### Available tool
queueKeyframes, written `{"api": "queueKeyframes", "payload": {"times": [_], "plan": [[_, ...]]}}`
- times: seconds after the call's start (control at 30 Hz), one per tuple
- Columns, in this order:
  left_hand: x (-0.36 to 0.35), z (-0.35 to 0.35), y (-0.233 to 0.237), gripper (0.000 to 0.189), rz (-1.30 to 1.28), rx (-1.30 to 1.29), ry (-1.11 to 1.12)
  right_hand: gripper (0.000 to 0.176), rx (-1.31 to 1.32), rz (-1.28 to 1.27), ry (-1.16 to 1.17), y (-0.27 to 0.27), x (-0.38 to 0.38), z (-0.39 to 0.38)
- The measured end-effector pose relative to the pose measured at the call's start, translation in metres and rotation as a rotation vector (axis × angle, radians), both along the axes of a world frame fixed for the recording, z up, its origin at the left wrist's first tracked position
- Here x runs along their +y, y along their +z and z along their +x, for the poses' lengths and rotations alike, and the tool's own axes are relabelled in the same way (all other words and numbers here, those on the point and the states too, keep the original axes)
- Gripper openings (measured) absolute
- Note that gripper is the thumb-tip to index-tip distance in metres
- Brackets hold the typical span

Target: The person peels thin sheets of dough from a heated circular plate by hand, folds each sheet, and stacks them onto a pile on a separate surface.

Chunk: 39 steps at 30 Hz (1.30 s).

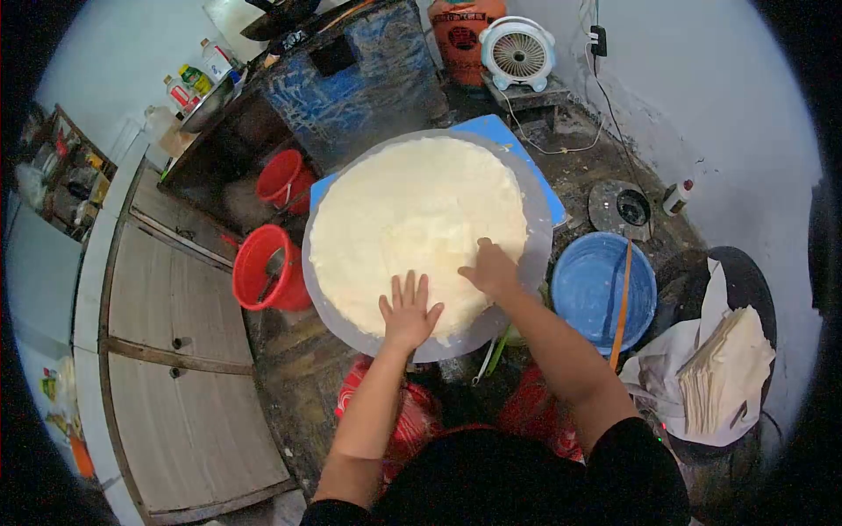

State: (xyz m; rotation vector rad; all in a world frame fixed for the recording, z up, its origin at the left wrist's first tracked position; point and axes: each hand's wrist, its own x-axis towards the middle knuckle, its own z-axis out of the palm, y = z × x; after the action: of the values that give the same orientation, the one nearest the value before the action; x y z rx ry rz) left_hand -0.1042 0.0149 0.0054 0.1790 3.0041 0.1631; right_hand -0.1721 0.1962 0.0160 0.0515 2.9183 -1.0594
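A large round cream-coloured sheet that looks like dough (pixel 395 197) is spread over a pale round board (pixel 531 254) in front of me. Near its front edge my left hand (pixel 410 317) lies flat on the sheet, fingers spread. Farther right, my right hand (pixel 493 267) touches the sheet with index finger and thumb stretched apart; its other fingers are partly hidden. Neither hand holds anything that I can see. Around the middle, between and beyond the hands, a squarish patch shows faint edges on the sheet. A blue surface (pixel 539 180) sticks out under the board.
To the right stand a blue basin (pixel 596 285) with a wooden stick (pixel 624 298) across it, and a stack of folded pale sheets (pixel 724 373) on white cloth. Two red buckets (pixel 263 254) stand left, beside cabinets (pixel 175 351). Behind are a fan (pixel 517 54) and an orange gas cylinder (pixel 460 39).
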Motion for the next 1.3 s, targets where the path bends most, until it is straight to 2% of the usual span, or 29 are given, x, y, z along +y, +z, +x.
{"api": "queueKeyframes", "payload": {"times": [0.07,0.13,0.17,0.2,0.27,0.3,0.37,0.4,0.43,0.47,0.5,0.53,0.6,0.63,0.67,0.73,0.8,0.83,0.87,0.93,0.97,1.0,1.07,1.13,1.23,1.3], "plan": [[-0.004,0.006,0.008,0.063,0.058,0.078,0.04,0.053,-0.032,-0.023,0.061,-0.016,0.0,-0.009],[-0.012,0.013,0.025,0.051,0.312,0.252,0.158,0.038,-0.051,-0.177,0.141,-0.007,-0.003,-0.011],[-0.026,0.01,0.015,0.038,0.372,0.44,0.083,0.032,-0.126,-0.203,0.152,-0.001,-0.004,-0.013],[-0.029,0.017,0.023,0.038,0.376,0.443,0.082,0.032,-0.124,-0.199,0.152,0.001,-0.006,-0.011],[-0.032,0.038,0.043,0.034,0.535,0.471,0.15,0.032,0.082,-0.414,0.224,0.002,-0.008,-0.011],[-0.036,0.047,0.044,0.032,0.569,0.486,0.155,0.037,0.127,-0.534,0.249,-0.02,-0.012,-0.02],[-0.049,0.061,0.037,0.03,0.558,0.491,0.152,0.039,0.111,-0.617,0.222,-0.01,-0.005,-0.015],[-0.053,0.068,0.033,0.029,0.545,0.488,0.156,0.042,0.085,-0.701,0.196,-0.001,0.003,-0.009],[-0.054,0.073,0.03,0.026,0.578,0.529,0.173,0.049,-0.12,-0.665,0.097,0.034,0.017,0.006],[-0.054,0.078,0.04,0.024,0.554,0.507,0.119,0.049,-0.108,-0.656,0.062,0.057,0.029,0.02],[-0.066,0.079,0.027,0.022,0.596,0.551,0.07,0.051,-0.114,-0.788,0.077,0.076,0.042,0.034],[-0.066,0.078,0.025,0.021,0.657,0.544,0.114,0.053,-0.103,-0.912,0.07,0.087,0.061,0.045],[-0.074,0.076,0.02,0.028,0.522,0.522,0.045,0.056,0.032,-0.998,0.071,0.088,0.101,0.066],[-0.063,0.077,0.028,0.031,0.873,0.396,0.151,0.056,0.065,-0.945,-0.046,0.108,0.116,0.086],[-0.085,0.068,0.007,0.03,0.588,0.413,0.012,0.056,0.093,-0.896,-0.159,0.131,0.132,0.11],[-0.099,0.062,-0.006,0.029,0.64,0.396,0.001,0.057,0.14,-0.79,-0.292,0.152,0.169,0.139],[-0.089,0.062,0.009,0.028,0.701,0.292,0.042,0.059,0.193,-0.698,-0.318,0.16,0.21,0.154],[-0.091,0.061,0.008,0.026,0.752,0.254,0.077,0.062,0.354,-0.86,-0.339,0.17,0.22,0.17],[-0.092,0.058,0.01,0.026,0.753,0.25,0.063,0.061,0.365,-0.767,-0.429,0.174,0.244,0.18],[-0.083,0.056,0.011,0.024,0.645,0.261,0.057,0.059,0.465,-0.959,-0.369,0.198,0.289,0.217],[-0.086,0.056,0.009,0.024,0.645,0.259,0.052,0.058,0.557,-0.946,-0.465,0.195,0.309,0.236],[-0.089,0.056,0.006,0.024,0.641,0.271,0.041,0.055,0.72,-0.967,-0.455,0.2,0.316,0.258],[-0.093,0.053,0.003,0.024,0.635,0.279,0.029,0.051,0.809,-1.106,-0.507,0.192,0.341,0.293],[-0.099,0.051,-0.002,0.025,0.686,0.256,0.039,0.049,0.759,-1.048,-0.781,0.154,0.375,0.328],[-0.1,0.049,-0.008,0.026,0.728,0.238,0.099,0.042,0.456,-0.968,-1.154,0.059,0.424,0.377],[-0.106,0.044,-0.013,0.026,0.783,0.203,0.103,0.04,0.348,-0.963,-1.25,0.023,0.431,0.399]]}}
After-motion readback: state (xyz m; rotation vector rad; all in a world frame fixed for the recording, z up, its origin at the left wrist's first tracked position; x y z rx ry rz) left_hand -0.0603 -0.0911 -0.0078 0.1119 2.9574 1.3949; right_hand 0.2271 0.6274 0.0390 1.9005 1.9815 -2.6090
